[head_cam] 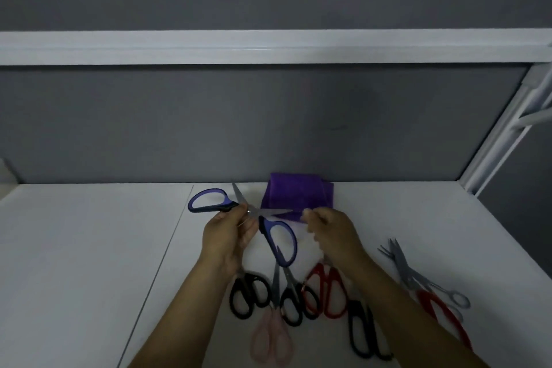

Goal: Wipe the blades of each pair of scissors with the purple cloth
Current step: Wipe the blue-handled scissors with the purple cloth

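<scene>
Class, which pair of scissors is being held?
The blue scissors, blades spread, gripped by the left hand; all others lie on the table.

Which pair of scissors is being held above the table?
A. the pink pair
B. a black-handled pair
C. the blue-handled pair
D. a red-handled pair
C: the left hand grips the open blue-handled pair near its pivot, and the right hand pinches the purple cloth against one blade.

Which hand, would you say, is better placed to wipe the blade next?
Right: the right hand pinches the purple cloth at the blade; the left hand steadies the blue scissors.
</scene>
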